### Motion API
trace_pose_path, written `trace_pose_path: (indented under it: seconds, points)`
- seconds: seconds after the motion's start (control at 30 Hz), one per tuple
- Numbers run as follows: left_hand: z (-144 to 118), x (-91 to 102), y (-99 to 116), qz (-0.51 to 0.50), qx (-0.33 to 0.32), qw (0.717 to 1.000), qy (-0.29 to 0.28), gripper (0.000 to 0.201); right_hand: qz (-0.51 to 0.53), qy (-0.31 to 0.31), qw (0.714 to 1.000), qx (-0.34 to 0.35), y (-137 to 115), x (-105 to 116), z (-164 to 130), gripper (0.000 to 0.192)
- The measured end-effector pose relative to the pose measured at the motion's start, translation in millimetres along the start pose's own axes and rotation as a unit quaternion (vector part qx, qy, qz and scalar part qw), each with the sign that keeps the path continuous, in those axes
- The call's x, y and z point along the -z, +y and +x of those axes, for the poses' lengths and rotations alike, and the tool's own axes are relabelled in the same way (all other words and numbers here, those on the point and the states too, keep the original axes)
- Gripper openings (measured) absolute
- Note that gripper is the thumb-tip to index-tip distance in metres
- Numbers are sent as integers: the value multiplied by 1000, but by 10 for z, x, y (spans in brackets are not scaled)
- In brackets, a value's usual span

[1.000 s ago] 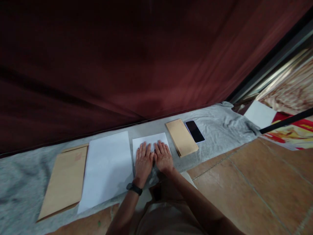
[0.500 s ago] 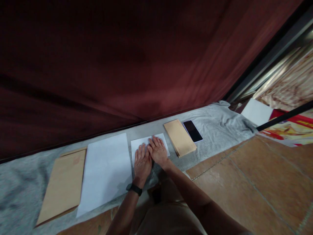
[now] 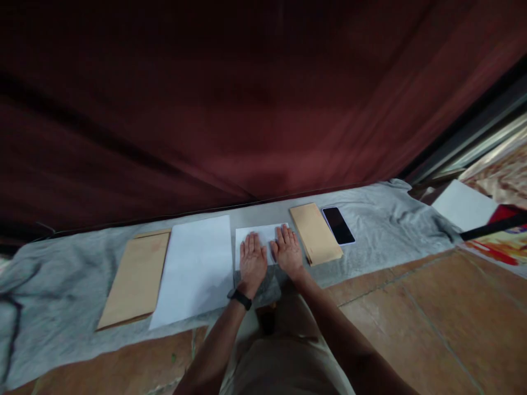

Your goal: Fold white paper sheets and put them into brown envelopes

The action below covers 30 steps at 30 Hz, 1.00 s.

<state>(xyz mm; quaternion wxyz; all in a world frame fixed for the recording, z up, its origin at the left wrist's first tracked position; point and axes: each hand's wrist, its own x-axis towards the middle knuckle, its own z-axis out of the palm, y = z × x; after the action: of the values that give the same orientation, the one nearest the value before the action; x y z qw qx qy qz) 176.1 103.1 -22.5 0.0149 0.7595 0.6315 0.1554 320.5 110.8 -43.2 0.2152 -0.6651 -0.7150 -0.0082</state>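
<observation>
The folded white paper (image 3: 263,237) lies on the grey cloth (image 3: 370,219) in the middle of the row of things, between a larger white sheet and a small brown envelope, and both palms press flat on it. The dark red curtain (image 3: 247,99) fills the upper part of the view and hangs down to the far edge of the cloth. The brown tiled floor (image 3: 432,318) takes up the near right, and the cloth runs across it in a long band from left to right, rumpled at both ends. On the cloth, the large white sheet (image 3: 195,269) lies just left of the folded paper, its right edge close beside it, and the large brown envelope (image 3: 135,278) lies to the left of that sheet, with its right edge tucked a little under or against it; which of the two cannot be told. Another white sheet (image 3: 463,204) lies at the far right, beyond the end of the cloth, well apart from the rest. The small brown envelope (image 3: 315,233) sits just right of the folded paper, and the black phone (image 3: 338,225) lies screen up just beside it on the right. The left hand (image 3: 252,263) is spread open, fingers straight, flat on the left half of the folded paper, grasping nothing; a black wristband (image 3: 240,299) is on that wrist. The right hand (image 3: 288,254) is likewise open and flat on the right half, beside the left, gripping nothing
</observation>
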Motion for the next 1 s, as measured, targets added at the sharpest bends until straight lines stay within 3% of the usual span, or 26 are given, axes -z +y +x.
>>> trace_pose_path:
  seconds: [0.1,0.23,0.43,0.6,0.77,1.0]
  points:
    - [170,-5,33,-1,-27,999,-28,55,-3,4,1000,0,4,-9,1,57]
    - [241,-75,-73,2,-19,1000,-12,57,-12,7,1000,1,14,-23,1,57]
    - [136,-99,-249,-5,6,999,38,63,-15,23,1000,5,19,-44,-6,58]
    - [-68,-9,-213,-5,-1,999,38,61,-18,13,1000,1,6,-9,-16,58]
    - [-247,63,-115,1,-7,1000,13,57,0,-29,999,-16,5,78,141,53]
    - [-242,64,-105,1,-3,1000,15,58,0,-147,989,24,18,269,691,41]
